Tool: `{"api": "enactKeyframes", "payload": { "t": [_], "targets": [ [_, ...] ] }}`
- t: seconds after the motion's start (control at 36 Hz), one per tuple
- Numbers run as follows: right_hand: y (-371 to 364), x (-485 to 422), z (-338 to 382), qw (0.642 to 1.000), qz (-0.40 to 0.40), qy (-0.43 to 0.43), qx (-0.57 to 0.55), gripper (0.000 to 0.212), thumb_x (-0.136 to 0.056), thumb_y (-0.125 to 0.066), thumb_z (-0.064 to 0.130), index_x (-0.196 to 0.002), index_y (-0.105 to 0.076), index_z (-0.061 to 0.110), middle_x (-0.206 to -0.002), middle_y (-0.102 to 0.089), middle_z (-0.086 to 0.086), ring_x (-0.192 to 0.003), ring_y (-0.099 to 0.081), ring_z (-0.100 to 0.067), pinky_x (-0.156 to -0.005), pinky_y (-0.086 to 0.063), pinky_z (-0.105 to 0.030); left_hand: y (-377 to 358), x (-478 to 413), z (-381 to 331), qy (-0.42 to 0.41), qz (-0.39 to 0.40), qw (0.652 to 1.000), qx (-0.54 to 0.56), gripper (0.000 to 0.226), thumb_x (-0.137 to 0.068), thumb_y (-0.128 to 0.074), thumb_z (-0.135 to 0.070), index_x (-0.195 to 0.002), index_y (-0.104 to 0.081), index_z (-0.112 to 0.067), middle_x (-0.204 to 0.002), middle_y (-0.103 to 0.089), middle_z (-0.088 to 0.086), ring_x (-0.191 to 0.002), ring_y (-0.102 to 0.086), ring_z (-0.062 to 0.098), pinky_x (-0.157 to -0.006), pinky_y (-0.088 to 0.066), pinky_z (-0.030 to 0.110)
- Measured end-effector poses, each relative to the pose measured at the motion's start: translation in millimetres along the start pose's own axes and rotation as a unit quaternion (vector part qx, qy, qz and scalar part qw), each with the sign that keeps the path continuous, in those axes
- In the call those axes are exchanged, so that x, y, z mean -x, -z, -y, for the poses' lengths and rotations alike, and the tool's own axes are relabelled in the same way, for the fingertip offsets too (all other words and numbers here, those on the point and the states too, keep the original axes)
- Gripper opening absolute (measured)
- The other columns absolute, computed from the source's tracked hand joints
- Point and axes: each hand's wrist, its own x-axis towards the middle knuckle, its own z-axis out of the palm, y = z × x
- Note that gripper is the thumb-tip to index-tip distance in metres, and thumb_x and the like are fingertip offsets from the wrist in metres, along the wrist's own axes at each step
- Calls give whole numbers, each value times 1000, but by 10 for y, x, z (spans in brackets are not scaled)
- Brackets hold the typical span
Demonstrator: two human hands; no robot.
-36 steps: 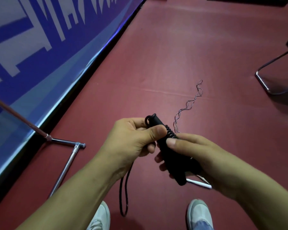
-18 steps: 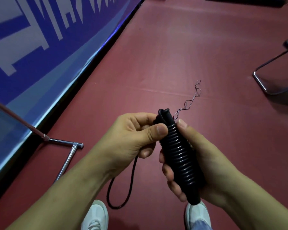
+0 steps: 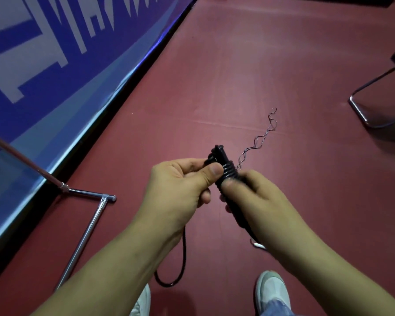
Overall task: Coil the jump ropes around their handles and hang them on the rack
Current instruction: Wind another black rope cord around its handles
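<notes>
Jump rope point(image 3: 230, 173), coiled black around its handles point(image 3: 219, 152), sits at frame centre over the red floor point(image 3: 237, 65), well apart from the chrome rack frame point(image 3: 87, 226) at lower left. My left hand point(image 3: 176, 185) pinches the upper end, thumb on the coils, while my right hand point(image 3: 258, 199) has its fingers point(image 3: 237, 184) clenched round the lower part; the bundle's long axis runs from upper left down to lower right between them. Its loose tail point(image 3: 184, 254) hangs below my left hand toward bottom centre, so I judge that hand nearer for winding it on.
</notes>
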Motion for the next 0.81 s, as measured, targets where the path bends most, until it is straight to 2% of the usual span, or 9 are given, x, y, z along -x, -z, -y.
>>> {"api": "enactKeyframes", "payload": {
  "t": [0.08,0.19,0.42,0.47,0.53,0.58,0.64,0.75,0.81],
  "targets": [
    [-84,47,-52,998,-4,11,63,32,-75,-71,41,-97,-52,30,-75,-61,8,-56,-51,-2,-48,-39,-17,-12,8,-29,-13,21,1000,13,10,-79,-78,-15,-86,-77,-8,-57,-57,6,-43,-43,10,-43,-36,19],
    [-24,-34,-134,999,-33,30,26,19,-76,-75,18,-86,-60,22,-60,-56,8,-50,-45,-9,-50,-39,-32,29,57,-64,-28,97,995,10,26,-69,-77,-21,-93,-78,-11,-63,-63,10,-45,-50,13,-43,-37,22],
    [235,-24,-19,961,221,45,-159,10,-74,-62,3,-75,-54,8,-66,-48,-20,-58,-46,-30,-56,-34,-44,175,-6,-93,-23,213,977,0,61,-75,-78,-28,-134,-63,-20,-124,-71,5,-47,-35,13,-42,-30,21],
    [249,-8,-23,933,285,19,-219,7,-76,-59,2,-81,-55,3,-67,-48,-21,-57,-49,-31,-55,-37,-41,156,5,-107,-31,232,972,14,61,-77,-72,-29,-136,-60,-18,-129,-69,8,-42,-32,9,-40,-29,18],
    [234,11,-30,906,324,-13,-271,10,-76,-57,3,-86,-57,3,-67,-49,-18,-54,-52,-28,-56,-41,-37,133,3,-120,-29,231,972,20,53,-80,-71,-28,-131,-64,-16,-120,-68,27,-39,-29,7,-39,-27,18],
    [213,11,-52,909,312,-19,-277,11,-75,-57,5,-86,-57,4,-67,-49,-18,-53,-53,-28,-56,-40,-36,115,-5,-113,-33,209,977,4,44,-84,-71,-23,-127,-68,-13,-103,-60,45,-38,-27,8,-38,-25,18],
    [204,-5,-65,935,254,-4,-246,6,-75,-59,7,-80,-57,6,-66,-50,-18,-55,-52,-29,-54,-38,-37,100,-7,-91,-37,177,983,-12,38,-84,-68,-21,-121,-71,-12,-70,-58,31,-39,-26,9,-38,-25,17],
    [200,-70,-106,983,101,12,-152,17,-82,-64,2,-73,-55,14,-57,-54,-11,-53,-51,-28,-56,-36,-43,77,-5,-92,-120,98,972,-177,4,-89,-72,-23,-92,-71,-21,-72,-71,-4,-45,-39,2,-48,-32,17],
    [183,-93,-138,993,47,6,-105,14,-83,-62,2,-79,-54,12,-55,-55,-8,-50,-50,-24,-55,-38,-40,78,-2,-82,-156,73,946,-275,12,-93,-68,-21,-82,-67,-21,-61,-62,-10,-49,-43,1,-52,-35,15]
  ]
}}
